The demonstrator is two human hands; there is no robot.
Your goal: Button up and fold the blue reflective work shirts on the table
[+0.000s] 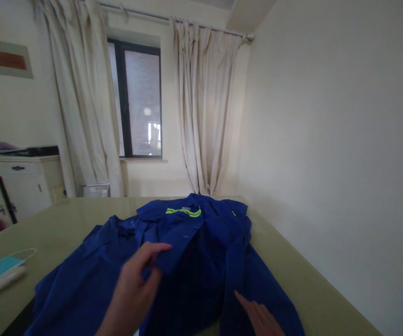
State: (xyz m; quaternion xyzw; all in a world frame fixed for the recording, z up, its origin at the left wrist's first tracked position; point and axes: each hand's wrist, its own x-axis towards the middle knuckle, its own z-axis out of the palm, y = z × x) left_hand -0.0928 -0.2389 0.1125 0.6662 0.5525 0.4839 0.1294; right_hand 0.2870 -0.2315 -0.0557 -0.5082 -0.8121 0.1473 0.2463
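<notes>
A blue jacket with a collar and yellow-green stripes on the chest lies spread and rumpled on the table, its front parted. Over its left front panel is my left hand, slightly blurred, index finger stretched out and thumb apart from it. The index fingertip lies over the cloth near the panel's edge; I see no cloth clearly gripped. My right hand, partly cut off at the bottom edge, rests by the right front edge of the jacket. Its index finger is extended on the cloth and the thumb is hidden.
On the left of the table lie a light-blue face mask and a white rounded object. A white wall runs along the right side. Behind stand a white cabinet, curtains and a window.
</notes>
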